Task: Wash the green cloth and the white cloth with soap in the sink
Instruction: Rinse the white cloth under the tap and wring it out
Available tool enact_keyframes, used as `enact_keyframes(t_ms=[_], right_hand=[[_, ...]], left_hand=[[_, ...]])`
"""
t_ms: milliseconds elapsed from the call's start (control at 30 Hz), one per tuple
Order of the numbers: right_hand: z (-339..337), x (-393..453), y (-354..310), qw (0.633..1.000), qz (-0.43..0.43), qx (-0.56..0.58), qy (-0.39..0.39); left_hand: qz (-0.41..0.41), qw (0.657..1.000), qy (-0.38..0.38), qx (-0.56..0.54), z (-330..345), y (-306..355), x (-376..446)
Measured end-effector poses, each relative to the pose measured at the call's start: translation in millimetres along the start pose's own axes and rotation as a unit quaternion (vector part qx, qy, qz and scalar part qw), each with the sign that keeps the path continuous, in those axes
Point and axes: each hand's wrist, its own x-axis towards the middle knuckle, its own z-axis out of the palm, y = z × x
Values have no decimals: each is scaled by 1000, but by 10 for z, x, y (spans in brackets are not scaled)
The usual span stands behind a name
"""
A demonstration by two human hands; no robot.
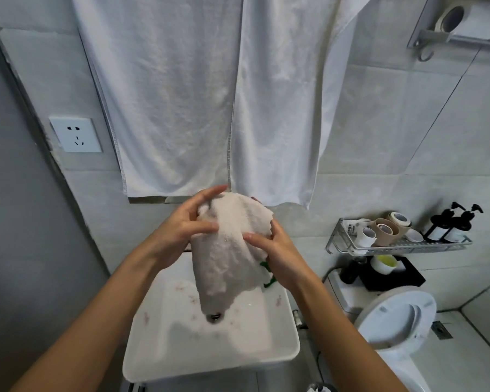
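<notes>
I see both hands raised over the sink [159, 360], holding the white cloth [227, 250] between them. My left hand [181, 230] grips the cloth's upper left side, fingers curled over the top fold and thumb pressed into the front. My right hand [277, 250] clasps the right edge, fingers wrapped round the fabric. The cloth hangs down in a loose bundle, its lowest corner just above the drain [215, 317], not touching the basin as far as I can tell. A sliver of the green cloth [267, 268] shows behind the white one by my right wrist; how it lies I cannot tell. Two white towels [181, 94] hang on the wall right behind my hands, their lower hems close above the fingertips. To the right, well apart, a wire shelf [402, 246] carries cups and pump bottles, and the toilet [399, 321] stands beside the basin's right rim
</notes>
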Motion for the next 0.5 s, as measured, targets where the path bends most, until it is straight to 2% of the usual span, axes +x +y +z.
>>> enact_keyframes(t_ms=[67,133,233,300,367,500], right_hand=[[-35,-12,-39,997,-48,-58,15],[-20,-26,-68,987,-86,-131,20],[22,0,-15,974,-113,-198,-11],[53,27,10,970,-124,-210,-11],[67,62,34,971,-126,-205,10],[21,134,97,982,-69,-161,69]], left_hand=[[-37,998,-39,41,-157,-24,-11],[-73,988,-51,129,-245,-38,-22],[-84,940,-44,329,-238,-45,-7],[-88,918,-13,386,-218,-88,1],[-104,926,41,360,-247,-180,4],[-114,962,163,188,-241,-310,-12]])
